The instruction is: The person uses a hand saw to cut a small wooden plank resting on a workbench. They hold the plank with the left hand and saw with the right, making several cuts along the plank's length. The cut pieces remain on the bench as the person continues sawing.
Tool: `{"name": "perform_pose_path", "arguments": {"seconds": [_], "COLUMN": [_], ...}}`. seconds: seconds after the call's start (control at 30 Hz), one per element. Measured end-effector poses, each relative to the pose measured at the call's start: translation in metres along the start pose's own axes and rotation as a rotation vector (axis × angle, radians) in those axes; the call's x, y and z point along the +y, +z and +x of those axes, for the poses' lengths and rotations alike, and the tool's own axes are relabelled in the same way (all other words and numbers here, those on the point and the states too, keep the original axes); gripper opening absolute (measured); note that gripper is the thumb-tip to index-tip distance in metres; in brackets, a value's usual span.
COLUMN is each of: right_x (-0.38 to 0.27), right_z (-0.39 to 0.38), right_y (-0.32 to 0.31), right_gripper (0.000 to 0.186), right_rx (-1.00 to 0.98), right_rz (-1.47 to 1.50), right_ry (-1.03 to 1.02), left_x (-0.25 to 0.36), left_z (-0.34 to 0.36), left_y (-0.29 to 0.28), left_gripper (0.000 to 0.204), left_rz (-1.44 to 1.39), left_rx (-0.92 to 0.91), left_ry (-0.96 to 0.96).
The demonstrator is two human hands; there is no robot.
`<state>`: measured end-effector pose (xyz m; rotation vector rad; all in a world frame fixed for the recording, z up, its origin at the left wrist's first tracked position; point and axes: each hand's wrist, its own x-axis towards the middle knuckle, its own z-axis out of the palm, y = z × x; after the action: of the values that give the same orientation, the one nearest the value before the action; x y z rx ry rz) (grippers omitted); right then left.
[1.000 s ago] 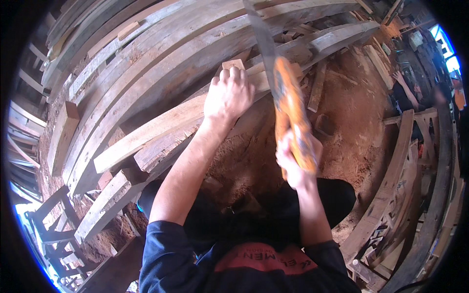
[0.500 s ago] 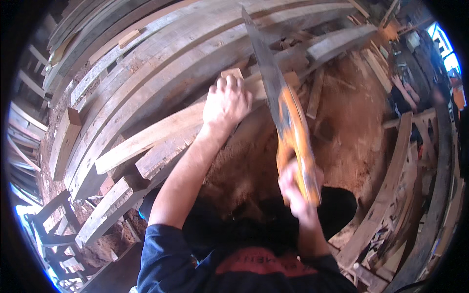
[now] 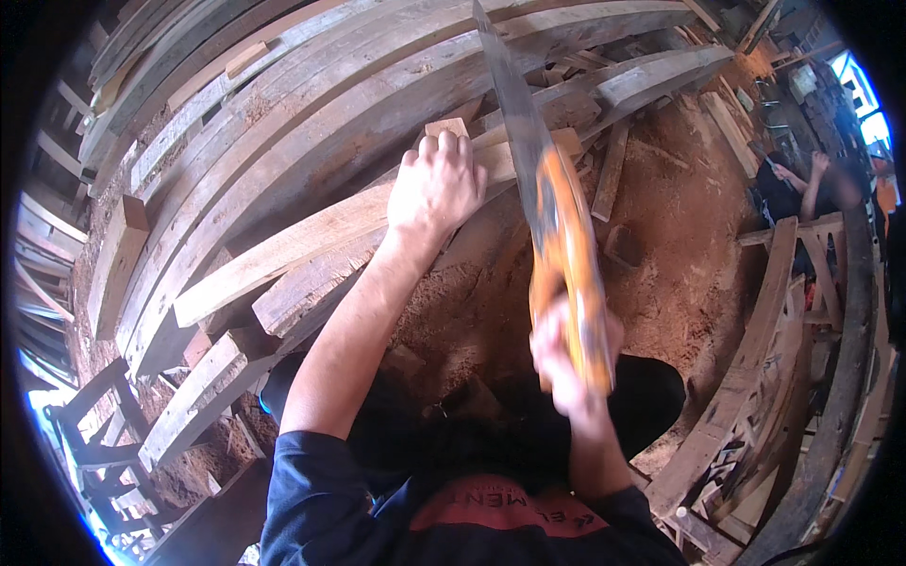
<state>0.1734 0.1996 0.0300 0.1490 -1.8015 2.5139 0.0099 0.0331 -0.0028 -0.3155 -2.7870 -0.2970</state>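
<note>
Drawn nearer the body than it was a second ago, the orange-handled saw (image 3: pixel 554 193) has slid back in the head view, while the left hand (image 3: pixel 436 191) stays at its spot on the pale plank (image 3: pixel 302 250). The right hand (image 3: pixel 570 358) is wrapped round the saw's handle, roughly in line with the blade, probably so that the stroke runs straight. That blade crosses the plank just right of the left hand and points away from the body; blur hides whether its teeth are in the wood. The left hand lies on top, fingers bent, likely to keep the plank from shifting; whether it grips or only presses, I cannot tell. A small block (image 3: pixel 449 126) shows just beyond its knuckles. On the near side, a rough-ended beam (image 3: pixel 307 294) runs close along the plank, perhaps as support above the brown ground (image 3: pixel 670 255). Behind, long curved beams (image 3: pixel 377 106) lie side by side.
</note>
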Motion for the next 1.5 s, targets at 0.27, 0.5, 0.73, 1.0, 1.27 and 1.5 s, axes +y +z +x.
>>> {"name": "perform_pose_path", "arguments": {"seconds": [0.27,0.5,0.73,1.0,1.27,1.5], "right_x": [0.007,-0.005,0.005,0.018,0.013,0.025], "right_z": [-0.028,-0.009,-0.020,-0.026,0.040,-0.022], "right_y": [-0.019,-0.030,-0.031,-0.024,-0.004,-0.023], "right_gripper": [0.027,0.019,0.018,0.020,0.025,0.029], "right_rx": [-0.037,0.009,-0.040,-0.050,-0.042,-0.074], "right_rz": [-0.205,-0.066,-0.193,-0.177,0.032,-0.236], "right_ry": [-0.105,0.085,0.001,-0.061,0.030,-0.144], "left_x": [0.006,0.004,-0.001,-0.003,-0.004,0.000], "left_z": [0.000,-0.004,0.001,0.003,0.000,-0.004], "left_y": [-0.002,0.003,0.001,-0.001,-0.001,0.003], "left_gripper": [0.032,0.030,0.030,0.025,0.026,0.030], "left_rz": [0.019,0.012,0.001,-0.026,-0.035,-0.028], "left_rx": [-0.011,0.061,0.044,0.033,0.001,0.009], "left_ry": [-0.022,-0.030,0.017,0.024,0.049,0.010]}}
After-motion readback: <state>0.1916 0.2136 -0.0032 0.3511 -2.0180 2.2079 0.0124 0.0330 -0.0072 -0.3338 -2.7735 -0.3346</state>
